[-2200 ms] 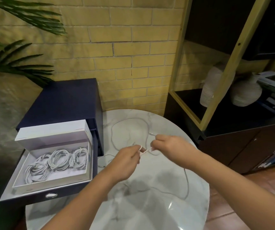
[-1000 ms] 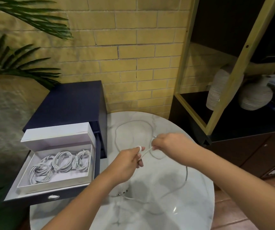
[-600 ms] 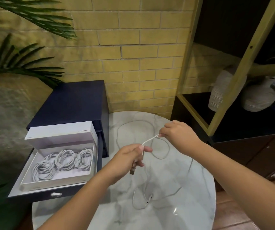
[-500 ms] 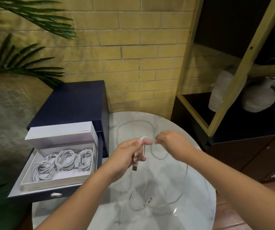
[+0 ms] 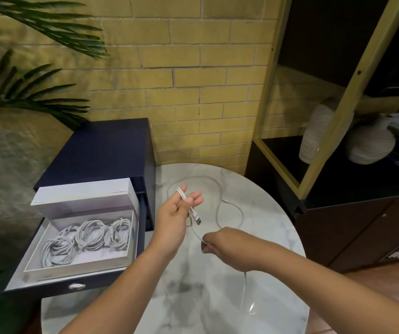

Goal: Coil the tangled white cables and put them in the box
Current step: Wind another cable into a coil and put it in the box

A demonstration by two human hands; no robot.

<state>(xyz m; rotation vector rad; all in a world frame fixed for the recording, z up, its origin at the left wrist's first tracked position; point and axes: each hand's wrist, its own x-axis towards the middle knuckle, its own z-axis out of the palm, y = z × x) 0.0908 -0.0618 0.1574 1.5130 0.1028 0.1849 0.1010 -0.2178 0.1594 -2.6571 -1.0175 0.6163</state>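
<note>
A thin white cable (image 5: pixel 218 214) trails in a loose loop over the round marble table (image 5: pixel 261 273). My left hand (image 5: pixel 173 219) is raised palm-up above the table, thumb pinching a doubled bend of the cable against its fingers, and the USB plug (image 5: pixel 196 217) hangs below them. My right hand (image 5: pixel 220 243) sits lower and nearer, pinching the same cable between thumb and fingertip. The open white box (image 5: pixel 125 257) lies at the left inside a pulled-out drawer. It holds several coiled white cables (image 5: pixel 90 235).
The navy drawer cabinet (image 5: pixel 102 150) stands against the table's left side, its drawer front (image 5: pixel 75 286) jutting toward me. A dark shelf unit with a wooden frame (image 5: pixel 352 75) and two white vases (image 5: pixel 369 147) is at the right. Palm leaves (image 5: pixel 25 92) hang at left.
My right hand dropped from beside the left hand down toward me, drawing the cable out. My left hand rose slightly, with a bend of cable laid over its fingers.
</note>
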